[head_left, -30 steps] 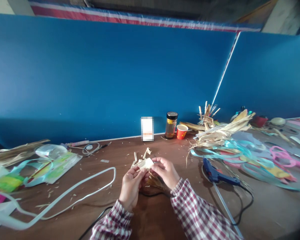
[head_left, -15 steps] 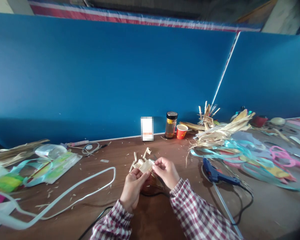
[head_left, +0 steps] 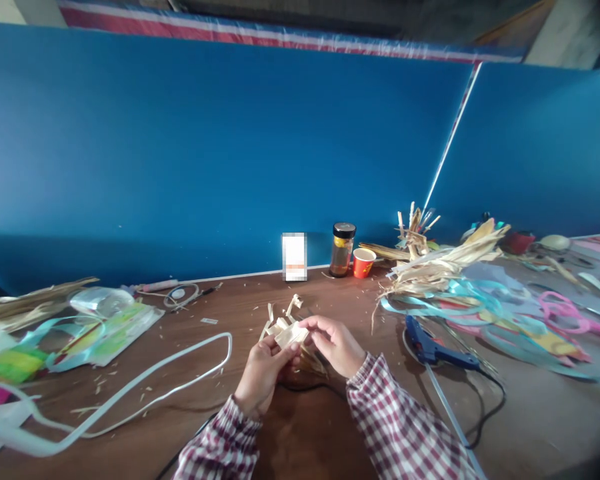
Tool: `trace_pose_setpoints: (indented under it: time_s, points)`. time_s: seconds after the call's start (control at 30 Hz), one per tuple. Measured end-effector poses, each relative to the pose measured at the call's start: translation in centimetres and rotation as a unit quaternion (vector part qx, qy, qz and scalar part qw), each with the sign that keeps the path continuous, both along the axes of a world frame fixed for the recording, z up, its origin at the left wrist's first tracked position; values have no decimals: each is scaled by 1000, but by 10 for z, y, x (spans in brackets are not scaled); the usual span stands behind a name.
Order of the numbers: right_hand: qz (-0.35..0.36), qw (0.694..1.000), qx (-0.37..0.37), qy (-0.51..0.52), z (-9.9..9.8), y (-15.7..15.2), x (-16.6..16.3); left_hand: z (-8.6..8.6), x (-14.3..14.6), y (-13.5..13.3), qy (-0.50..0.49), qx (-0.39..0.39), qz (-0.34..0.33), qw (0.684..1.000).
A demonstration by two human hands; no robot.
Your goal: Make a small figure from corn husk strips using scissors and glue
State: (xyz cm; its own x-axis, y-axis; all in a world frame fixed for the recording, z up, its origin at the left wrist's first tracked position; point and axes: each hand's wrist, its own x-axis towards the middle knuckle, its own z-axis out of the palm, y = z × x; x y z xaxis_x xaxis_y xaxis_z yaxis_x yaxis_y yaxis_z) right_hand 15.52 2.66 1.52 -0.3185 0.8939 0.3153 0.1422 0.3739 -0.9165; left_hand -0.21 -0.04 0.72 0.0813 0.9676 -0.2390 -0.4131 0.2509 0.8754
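Note:
A pale piece of dried husk (head_left: pixel 291 335) is held between my two hands above the brown table. My left hand (head_left: pixel 261 373) pinches its lower left side between thumb and fingers. The fingertips of my right hand (head_left: pixel 336 345) close on its right edge. More cream-coloured husk strips (head_left: pixel 271 321) lie just behind the piece, partly covered by it. Below my fingers some tan husk (head_left: pixel 311 363) shows, mostly hidden by the hands.
To the right lies a blue hot glue gun (head_left: pixel 437 348) with a black cord. Beyond it are turquoise ribbons (head_left: pixel 455 300), pink scissors (head_left: pixel 570 317) and a dried husk bundle (head_left: pixel 445 257). A jar (head_left: pixel 343 250) and red paper cup (head_left: pixel 363 264) stand behind. A white tube (head_left: pixel 145 373) loops at left.
My right hand has shifted slightly to the right and down, its fingers now lying more over the husk's edge. The husk has turned a little. My left hand has barely moved.

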Motion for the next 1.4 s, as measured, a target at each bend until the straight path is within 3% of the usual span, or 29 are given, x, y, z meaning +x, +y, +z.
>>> trace_pose_setpoints:
  time_s: [0.3, 0.53, 0.73, 0.93, 1.4]
  points:
    - [56, 994, -82, 55, -3, 2, 2, -1, -1, 1, 6, -1, -3, 1000]
    - [10, 992, -111, 63, -12, 5, 2, -2, 0, 0, 14, 0, -1, 1000]
    - [16, 995, -87, 53, -9, 4, 3, -6, 0, 1, 19, 5, -11, 1000]
    - [35, 999, -28, -22, -5, 3, 3, -9, -4, 3, 39, 5, -20, 999]
    - [21, 995, -82, -52, -10, 8, 8, -17, -6, 7, 174, 50, -29, 983]
